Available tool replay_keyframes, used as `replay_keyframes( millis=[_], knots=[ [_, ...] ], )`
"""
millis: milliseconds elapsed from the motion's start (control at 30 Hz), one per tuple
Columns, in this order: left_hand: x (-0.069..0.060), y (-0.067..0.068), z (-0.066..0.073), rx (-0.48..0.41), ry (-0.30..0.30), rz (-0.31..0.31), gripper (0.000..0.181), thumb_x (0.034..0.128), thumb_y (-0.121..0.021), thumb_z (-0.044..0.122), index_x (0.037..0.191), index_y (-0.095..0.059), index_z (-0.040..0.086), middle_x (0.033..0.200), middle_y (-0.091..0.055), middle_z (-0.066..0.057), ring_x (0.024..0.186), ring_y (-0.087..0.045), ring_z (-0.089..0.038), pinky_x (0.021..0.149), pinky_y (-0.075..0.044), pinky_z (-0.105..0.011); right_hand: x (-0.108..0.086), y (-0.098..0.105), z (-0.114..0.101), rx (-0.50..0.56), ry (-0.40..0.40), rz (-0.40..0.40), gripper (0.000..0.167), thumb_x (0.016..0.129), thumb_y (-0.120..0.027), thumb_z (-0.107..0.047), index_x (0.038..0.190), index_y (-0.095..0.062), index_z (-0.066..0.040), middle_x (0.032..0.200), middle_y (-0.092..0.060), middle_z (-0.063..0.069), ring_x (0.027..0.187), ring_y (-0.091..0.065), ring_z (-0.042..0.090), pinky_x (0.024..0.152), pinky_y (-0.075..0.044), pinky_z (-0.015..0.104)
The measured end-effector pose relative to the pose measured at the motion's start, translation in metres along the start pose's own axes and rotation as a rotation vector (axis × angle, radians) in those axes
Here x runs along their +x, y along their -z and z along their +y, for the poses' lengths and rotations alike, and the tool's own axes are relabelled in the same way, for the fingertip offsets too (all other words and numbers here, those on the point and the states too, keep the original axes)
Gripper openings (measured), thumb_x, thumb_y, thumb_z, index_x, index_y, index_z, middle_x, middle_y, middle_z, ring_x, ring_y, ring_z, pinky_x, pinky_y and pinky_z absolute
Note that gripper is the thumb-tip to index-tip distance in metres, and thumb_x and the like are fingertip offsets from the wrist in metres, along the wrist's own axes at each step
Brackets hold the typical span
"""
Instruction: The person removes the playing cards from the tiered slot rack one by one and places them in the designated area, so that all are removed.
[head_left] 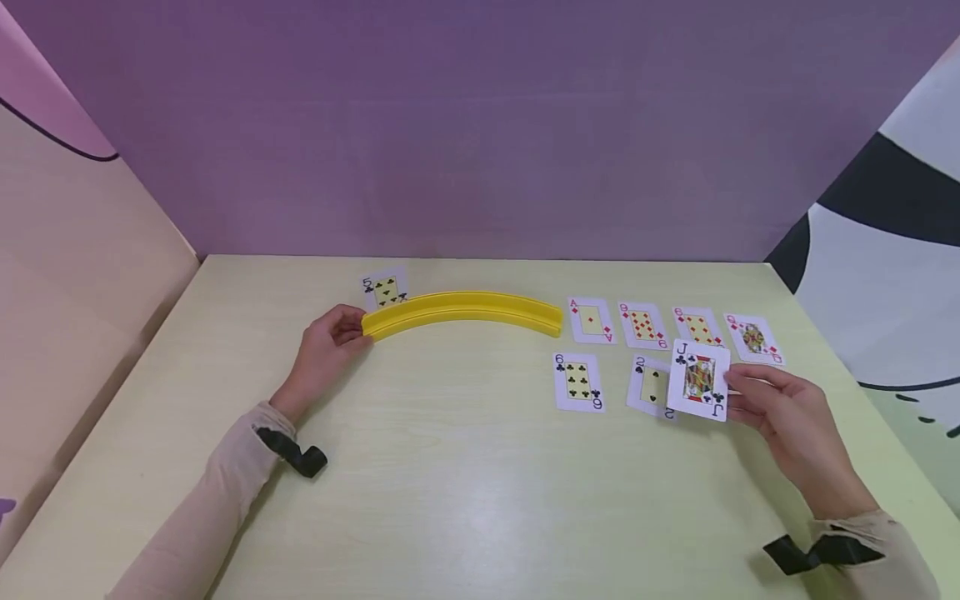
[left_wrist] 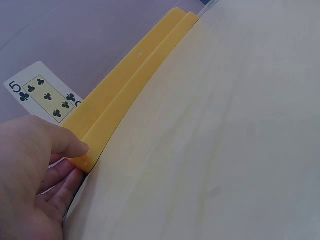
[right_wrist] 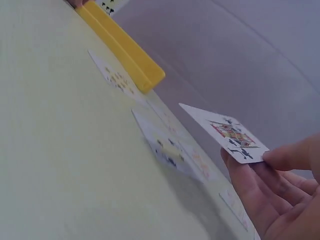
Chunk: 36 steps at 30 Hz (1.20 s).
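My left hand [head_left: 326,350] grips the left end of a curved yellow card holder [head_left: 465,306], thumb on its front in the left wrist view. A five of clubs [left_wrist: 45,95] stands upright at that end, its lower edge hidden by the holder. My right hand [head_left: 787,425] pinches a jack of clubs [head_left: 699,379] by its right edge, face up and tilted above the table. Beneath the jack, a black two [head_left: 647,385] is partly covered. To its left lies a six of clubs [head_left: 577,382].
A row of diamond cards lies right of the holder: an ace [head_left: 592,321], two number cards [head_left: 642,325] and a court card [head_left: 753,340], close to my right hand. A purple panel [head_left: 480,133] rises behind the pale table [head_left: 450,475].
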<state>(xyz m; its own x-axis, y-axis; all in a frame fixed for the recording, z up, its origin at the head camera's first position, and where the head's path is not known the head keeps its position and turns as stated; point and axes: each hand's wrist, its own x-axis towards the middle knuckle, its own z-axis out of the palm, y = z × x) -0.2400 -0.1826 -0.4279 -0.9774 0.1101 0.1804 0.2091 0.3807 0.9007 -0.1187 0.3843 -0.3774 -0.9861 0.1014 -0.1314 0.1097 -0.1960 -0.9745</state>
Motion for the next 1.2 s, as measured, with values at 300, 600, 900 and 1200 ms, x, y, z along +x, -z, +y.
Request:
replay_keyframes(
  millis=[300, 600, 900, 1200],
  knots=[
    [-0.001, 0.0, 0.002, 0.015, 0.002, 0.005, 0.034, 0.0907, -0.069, -0.002, 0.122, -0.057, -0.005, 0.118, -0.061, -0.021, 0.107, -0.06, -0.031, 0.088, -0.053, -0.014, 0.003, 0.027, 0.003, -0.088, -0.034, 0.113, 0.012, 0.093, -0.071, -0.018, 0.104, -0.076, -0.017, 0.103, -0.065, -0.012, 0.076, -0.069, 0.011, 0.068, -0.06, 0.022],
    [0.003, -0.003, 0.002, 0.043, 0.011, 0.009, 0.033, 0.0911, -0.069, -0.001, 0.122, -0.058, -0.004, 0.118, -0.061, -0.019, 0.107, -0.06, -0.029, 0.091, -0.054, -0.02, 0.007, 0.045, 0.008, -0.139, -0.1, 0.138, 0.008, 0.093, -0.071, -0.016, 0.097, -0.076, -0.021, 0.091, -0.072, -0.012, 0.074, -0.071, 0.013, 0.066, -0.061, 0.026],
    [0.002, -0.004, 0.003, 0.032, -0.006, 0.003, 0.034, 0.0907, -0.069, -0.002, 0.122, -0.057, -0.005, 0.118, -0.061, -0.02, 0.107, -0.06, -0.03, 0.088, -0.053, -0.015, 0.008, 0.047, 0.011, -0.185, -0.123, 0.162, 0.005, 0.091, -0.075, -0.019, 0.094, -0.077, -0.023, 0.087, -0.073, -0.011, 0.072, -0.072, 0.013, 0.063, -0.061, 0.027],
    [0.002, -0.005, 0.004, 0.01, -0.012, 0.003, 0.034, 0.09, -0.069, -0.004, 0.122, -0.057, -0.005, 0.118, -0.061, -0.021, 0.106, -0.06, -0.031, 0.086, -0.053, -0.012, 0.006, 0.043, 0.009, -0.233, -0.087, 0.184, 0.003, 0.091, -0.074, -0.025, 0.091, -0.075, -0.028, 0.086, -0.072, -0.014, 0.073, -0.072, 0.01, 0.064, -0.061, 0.025]
  ],
)
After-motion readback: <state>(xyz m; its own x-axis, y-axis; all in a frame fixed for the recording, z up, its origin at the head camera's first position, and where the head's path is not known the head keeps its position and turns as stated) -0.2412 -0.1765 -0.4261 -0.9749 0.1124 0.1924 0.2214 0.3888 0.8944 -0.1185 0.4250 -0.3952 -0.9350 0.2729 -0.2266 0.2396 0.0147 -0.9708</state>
